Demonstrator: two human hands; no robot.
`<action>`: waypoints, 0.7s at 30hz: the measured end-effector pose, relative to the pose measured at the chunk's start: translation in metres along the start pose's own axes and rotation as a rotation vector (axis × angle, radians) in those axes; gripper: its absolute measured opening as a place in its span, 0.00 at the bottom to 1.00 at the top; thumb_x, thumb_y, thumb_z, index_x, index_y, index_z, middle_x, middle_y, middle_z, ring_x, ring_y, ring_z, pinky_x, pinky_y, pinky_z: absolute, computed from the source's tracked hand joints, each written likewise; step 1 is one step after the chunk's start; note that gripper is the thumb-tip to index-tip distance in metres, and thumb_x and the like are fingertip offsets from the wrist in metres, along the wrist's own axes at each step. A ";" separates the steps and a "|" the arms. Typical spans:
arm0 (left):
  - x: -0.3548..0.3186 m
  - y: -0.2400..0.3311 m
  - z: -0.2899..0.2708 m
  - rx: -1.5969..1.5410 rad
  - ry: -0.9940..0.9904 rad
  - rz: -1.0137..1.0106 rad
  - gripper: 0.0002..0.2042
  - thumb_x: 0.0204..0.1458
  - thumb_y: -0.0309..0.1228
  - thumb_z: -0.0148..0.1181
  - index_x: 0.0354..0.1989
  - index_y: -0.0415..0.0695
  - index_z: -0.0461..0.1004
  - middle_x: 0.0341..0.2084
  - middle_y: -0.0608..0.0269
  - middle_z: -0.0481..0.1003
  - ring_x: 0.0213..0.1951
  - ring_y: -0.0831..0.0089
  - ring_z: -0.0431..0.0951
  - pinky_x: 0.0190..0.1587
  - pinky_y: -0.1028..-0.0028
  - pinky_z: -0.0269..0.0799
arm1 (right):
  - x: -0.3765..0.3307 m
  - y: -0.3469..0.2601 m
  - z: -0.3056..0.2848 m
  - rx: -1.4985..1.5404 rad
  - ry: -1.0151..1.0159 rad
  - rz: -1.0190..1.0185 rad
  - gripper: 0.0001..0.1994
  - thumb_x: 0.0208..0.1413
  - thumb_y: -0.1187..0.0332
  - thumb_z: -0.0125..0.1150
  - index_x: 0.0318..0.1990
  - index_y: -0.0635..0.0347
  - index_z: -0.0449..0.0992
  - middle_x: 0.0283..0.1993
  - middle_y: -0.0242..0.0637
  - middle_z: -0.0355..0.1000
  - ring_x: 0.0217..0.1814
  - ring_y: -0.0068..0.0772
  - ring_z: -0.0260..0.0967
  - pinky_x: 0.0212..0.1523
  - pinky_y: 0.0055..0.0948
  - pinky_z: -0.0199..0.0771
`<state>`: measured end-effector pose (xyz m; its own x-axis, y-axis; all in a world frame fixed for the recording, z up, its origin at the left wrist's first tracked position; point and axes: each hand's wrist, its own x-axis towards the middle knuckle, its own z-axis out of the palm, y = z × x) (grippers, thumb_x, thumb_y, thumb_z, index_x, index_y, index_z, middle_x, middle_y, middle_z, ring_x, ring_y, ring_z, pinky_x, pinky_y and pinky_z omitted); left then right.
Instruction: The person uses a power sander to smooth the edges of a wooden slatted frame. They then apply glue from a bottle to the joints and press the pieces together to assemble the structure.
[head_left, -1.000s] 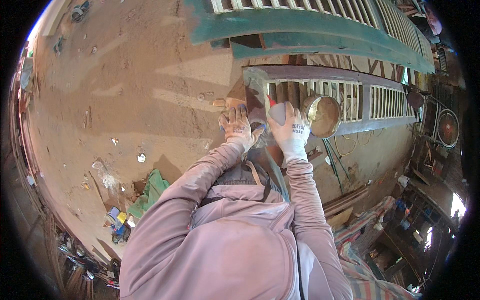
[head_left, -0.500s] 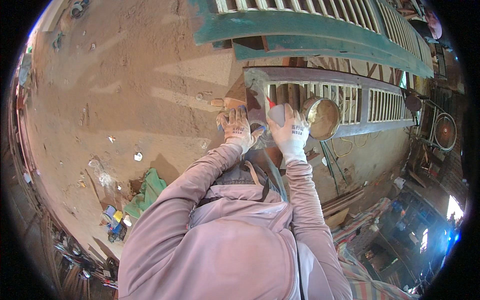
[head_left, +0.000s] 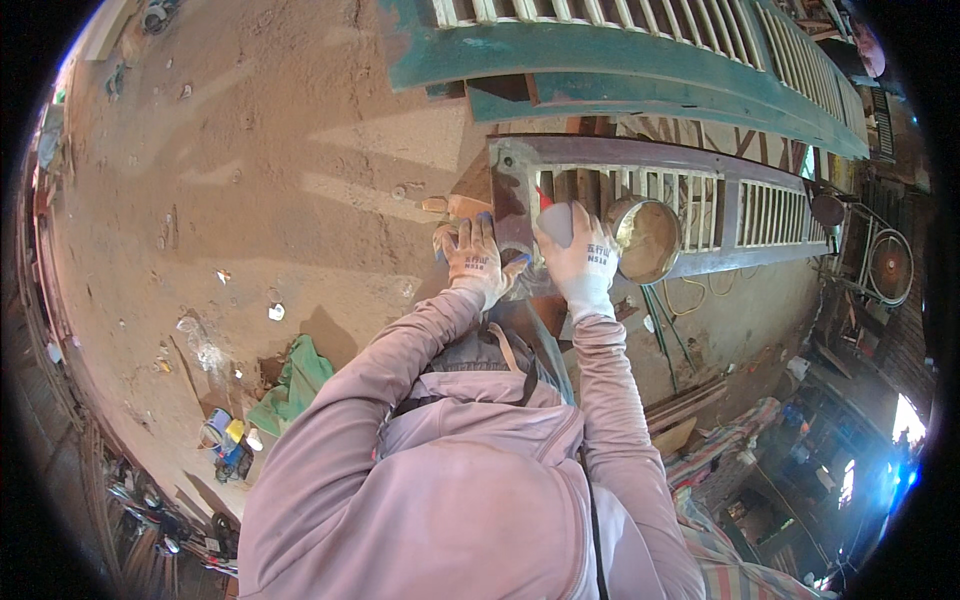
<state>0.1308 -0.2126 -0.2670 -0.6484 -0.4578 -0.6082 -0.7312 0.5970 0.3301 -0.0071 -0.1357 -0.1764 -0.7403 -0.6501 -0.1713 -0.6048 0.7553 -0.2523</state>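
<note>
My left hand, in a white work glove with blue fingertips, rests at the near left corner of a purple-brown louvred shutter panel. Its fingers are spread and its thumb reaches over the panel's end. My right hand, gloved the same way, is closed on a grey rounded tool with a red part at its far side. That tool is over the slats near the panel's left end; its exact kind is unclear. Touching or just beside the right fingers, a round metal tin with tan material inside sits on the panel.
Green louvred shutters stand beyond the panel. A standing fan is at far right. Dusty ground stretches left, with a green cloth and scraps on it. Wooden strips and yellow cord lie at right.
My right hand has turned slightly with the grey tool, and less of its red part shows. The panel's left end looks darker, with a round mark visible. My left hand has stayed put.
</note>
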 end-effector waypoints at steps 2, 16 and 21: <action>0.000 0.001 -0.001 0.010 -0.013 -0.004 0.52 0.58 0.66 0.50 0.76 0.31 0.45 0.76 0.45 0.51 0.77 0.51 0.46 0.75 0.42 0.37 | 0.004 -0.001 0.000 0.011 -0.001 -0.006 0.34 0.49 0.48 0.70 0.59 0.64 0.74 0.49 0.55 0.77 0.53 0.57 0.74 0.54 0.50 0.74; 0.002 -0.002 0.004 -0.011 -0.005 -0.001 0.52 0.58 0.65 0.51 0.76 0.32 0.45 0.76 0.45 0.51 0.77 0.49 0.47 0.75 0.43 0.36 | 0.018 -0.002 0.002 0.013 -0.067 0.025 0.37 0.50 0.43 0.68 0.60 0.62 0.74 0.52 0.55 0.76 0.57 0.59 0.73 0.58 0.51 0.72; 0.001 0.000 -0.002 -0.023 -0.032 -0.005 0.52 0.58 0.65 0.51 0.77 0.33 0.43 0.76 0.45 0.50 0.77 0.50 0.47 0.75 0.43 0.36 | 0.018 0.000 0.005 0.013 -0.032 -0.003 0.36 0.49 0.44 0.69 0.59 0.62 0.75 0.51 0.54 0.77 0.55 0.58 0.74 0.57 0.51 0.73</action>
<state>0.1302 -0.2144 -0.2663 -0.6381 -0.4388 -0.6326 -0.7391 0.5794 0.3437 -0.0193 -0.1478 -0.1847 -0.7286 -0.6547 -0.2012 -0.6029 0.7525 -0.2652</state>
